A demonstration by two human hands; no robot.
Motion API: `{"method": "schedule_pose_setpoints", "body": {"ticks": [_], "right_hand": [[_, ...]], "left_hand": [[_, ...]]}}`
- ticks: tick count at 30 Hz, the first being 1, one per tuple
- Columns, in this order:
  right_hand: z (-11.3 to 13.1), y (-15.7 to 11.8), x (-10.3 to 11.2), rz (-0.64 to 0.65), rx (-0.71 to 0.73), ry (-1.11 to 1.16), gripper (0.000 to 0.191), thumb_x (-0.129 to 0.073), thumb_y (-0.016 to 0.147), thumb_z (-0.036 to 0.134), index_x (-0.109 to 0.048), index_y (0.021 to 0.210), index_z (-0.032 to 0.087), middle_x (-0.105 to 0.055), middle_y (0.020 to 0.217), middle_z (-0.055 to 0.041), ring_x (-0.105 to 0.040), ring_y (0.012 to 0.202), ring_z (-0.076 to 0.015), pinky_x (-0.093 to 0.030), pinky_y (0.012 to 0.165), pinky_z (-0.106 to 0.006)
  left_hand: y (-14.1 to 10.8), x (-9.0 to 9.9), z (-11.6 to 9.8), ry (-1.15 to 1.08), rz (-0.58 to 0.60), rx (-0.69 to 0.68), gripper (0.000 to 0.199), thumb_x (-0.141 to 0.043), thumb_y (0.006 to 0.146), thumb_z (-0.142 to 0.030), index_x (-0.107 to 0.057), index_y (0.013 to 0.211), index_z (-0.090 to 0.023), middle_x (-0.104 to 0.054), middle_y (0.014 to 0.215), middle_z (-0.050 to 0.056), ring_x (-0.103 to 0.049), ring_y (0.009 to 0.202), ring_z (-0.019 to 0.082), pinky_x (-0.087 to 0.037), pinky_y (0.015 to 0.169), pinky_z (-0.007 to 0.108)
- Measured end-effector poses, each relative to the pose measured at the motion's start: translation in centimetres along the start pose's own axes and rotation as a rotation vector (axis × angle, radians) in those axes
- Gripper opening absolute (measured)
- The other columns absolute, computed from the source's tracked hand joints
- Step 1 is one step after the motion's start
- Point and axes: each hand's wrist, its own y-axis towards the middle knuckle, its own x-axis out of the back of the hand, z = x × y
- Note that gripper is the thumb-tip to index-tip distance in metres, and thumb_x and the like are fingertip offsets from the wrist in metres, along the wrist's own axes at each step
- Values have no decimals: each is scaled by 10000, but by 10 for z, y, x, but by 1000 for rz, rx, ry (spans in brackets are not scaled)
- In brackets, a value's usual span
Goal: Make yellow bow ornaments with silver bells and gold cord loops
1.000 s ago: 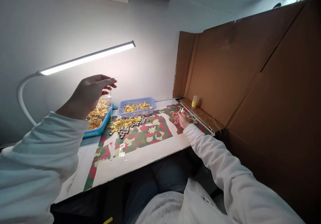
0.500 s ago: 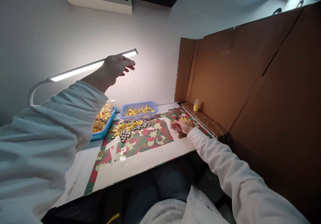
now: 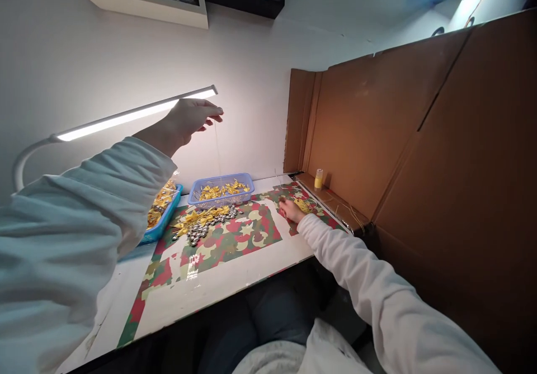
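- The left hand is raised before the wall, its grip pinching a fine thread that hangs down toward the blue basket; its lower end can't be traced.
- The right hand is low over the tabletop, fingers curled; whether its grip holds anything cannot be told.
- Handling the thread well likely means light, even tension, clear of the loose pieces.
- The blue basket contains yellow pieces.
- The teal basket, partly hidden by the left sleeve, holds more yellow pieces.
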Motion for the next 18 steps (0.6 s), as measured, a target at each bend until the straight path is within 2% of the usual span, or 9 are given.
{"method": "schedule_pose_setpoints", "body": {"ticks": [5, 9, 12, 13, 15, 16, 17, 18], "right_hand": [[-2, -25, -11, 78, 65, -247, 323, -573, 959, 344, -584, 1233, 173, -586, 1266, -99, -607, 1085, -213, -535, 921, -427], [13, -35, -29, 162, 100, -207, 341, -583, 952, 348, -577, 1244, 172, -571, 1295, -102, -593, 1119, -224, -518, 949, -448], [28, -51, -61, 328, 66, -61, 327, -480, 992, 391, -645, 1129, 145, -633, 1227, -131, -614, 1104, -221, -501, 974, -416], [33, -58, -75, 413, 41, 0, 399, -405, 1011, 422, -672, 1062, 130, -671, 1160, -150, -639, 1069, -224, -510, 958, -402], [45, -68, -103, 571, -3, 157, 547, -277, 1026, 487, -679, 1048, 117, -702, 1091, -168, -675, 1019, -237, -533, 913, -417], [52, -69, -114, 623, -27, 307, 580, -232, 1032, 494, -661, 1073, 106, -697, 1104, -179, -678, 1025, -231, -534, 915, -422], [60, -67, -123, 634, -98, 594, 555, -276, 1028, 486, -644, 1074, 73, -682, 1125, -215, -672, 1043, -250, -520, 935, -458], [67, -63, -128, 608, -105, 724, 526, -260, 1037, 460, -627, 1076, 84, -677, 1136, -203, -669, 1046, -232, -523, 938, -449]], "left_hand": [[5, 1, 3, -33, -2, -8, 127, -687, 749, -243, -647, 645, -181, -678, 753, 43, -554, 678, 145, -470, 767, 321], [2, 4, 0, -30, -13, -9, 104, -692, 743, -232, -662, 667, -167, -680, 754, 41, -516, 638, 124, -441, 702, 288], [-2, 4, -5, -45, -25, -19, 84, -691, 738, -226, -664, 696, -159, -678, 763, 34, -505, 634, 111, -419, 671, 263], [-3, 3, -8, -54, -26, -24, 81, -687, 738, -228, -664, 704, -158, -677, 765, 32, -506, 633, 109, -412, 663, 257], [-9, 2, -12, -80, -14, -36, 82, -682, 735, -230, -661, 709, -156, -674, 767, 28, -513, 633, 104, -400, 643, 244], [-13, 1, -15, -98, -2, -45, 83, -679, 733, -231, -658, 707, -155, -672, 767, 26, -515, 633, 101, -393, 632, 239], [-19, 0, -16, -116, 12, -55, 84, -676, 730, -232, -655, 702, -155, -668, 765, 25, -515, 632, 99, -387, 620, 234], [-26, 0, -17, -133, 29, -68, 83, -672, 726, -231, -651, 697, -156, -662, 758, 24, -512, 630, 98, -381, 610, 231]]}}
